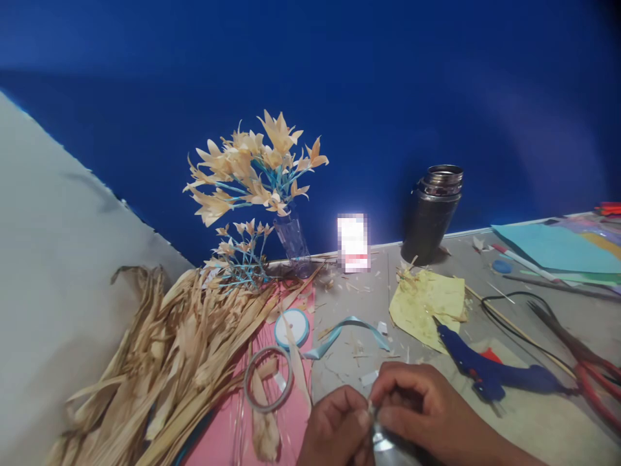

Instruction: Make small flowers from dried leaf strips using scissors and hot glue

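Note:
At the bottom centre, my left hand (337,424) and my right hand (427,408) meet, with fingers and thumbs pinched together. Between their fingertips is something small and pale, too hidden to name. A shiny silvery thing (383,441) shows just below the fingers, mostly covered. To the left of my hands lies a roll of tape (246,382), near a white spool (286,329) of light-blue ribbon (352,321). A blue hot glue gun (470,356) rests to the right, its nozzle towards a yellow paper (436,304) with scraps on it.
Dried corn husks (160,362) are heaped at left, partly over a pink sheet (233,421). Husk flowers (252,162) stand in a clear vase (291,243). A dark flask (431,220), red-handled scissors (589,369), a glowing blurred rectangle (354,239) and coloured papers (553,246) occupy the table.

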A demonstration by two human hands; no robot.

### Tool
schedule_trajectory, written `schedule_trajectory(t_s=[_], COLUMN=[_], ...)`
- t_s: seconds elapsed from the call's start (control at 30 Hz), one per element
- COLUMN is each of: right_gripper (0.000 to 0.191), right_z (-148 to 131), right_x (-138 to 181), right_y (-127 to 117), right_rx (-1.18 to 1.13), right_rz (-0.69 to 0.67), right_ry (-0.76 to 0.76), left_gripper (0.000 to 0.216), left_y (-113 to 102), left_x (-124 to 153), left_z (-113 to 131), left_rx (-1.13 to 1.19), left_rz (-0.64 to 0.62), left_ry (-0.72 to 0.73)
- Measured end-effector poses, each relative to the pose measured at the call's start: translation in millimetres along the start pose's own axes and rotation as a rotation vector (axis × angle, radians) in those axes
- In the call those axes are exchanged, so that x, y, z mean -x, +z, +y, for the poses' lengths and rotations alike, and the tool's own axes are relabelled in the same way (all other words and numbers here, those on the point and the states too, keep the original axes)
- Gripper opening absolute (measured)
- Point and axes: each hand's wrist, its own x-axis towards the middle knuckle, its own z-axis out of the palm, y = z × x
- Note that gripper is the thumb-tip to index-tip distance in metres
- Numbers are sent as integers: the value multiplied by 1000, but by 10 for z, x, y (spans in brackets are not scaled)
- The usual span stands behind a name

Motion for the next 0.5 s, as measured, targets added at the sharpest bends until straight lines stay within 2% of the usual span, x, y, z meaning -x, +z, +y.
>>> schedule_trajectory(t_s=[0.13, 0.27, 0.4, 0.5], right_gripper=[13, 22, 29, 29], right_z=[-29, -43, -54, -93], right_x=[-17, 54, 36, -213], right_y=[-74, -269, -685, -1102], right_rx=[246, 573, 934, 1122], right_rz=[90, 47, 112, 199], right_ry=[-87, -186, -182, -126], left_gripper=[47, 46, 48, 51], left_y=[-25, -65, -51, -20], left_x=[-5, 2, 18, 25], left_z=[-17, -5, 29, 36], left_rx=[96, 77, 31, -2], left_rz=[-31, 7, 70, 95], left_ry=[44, 66, 65, 51])
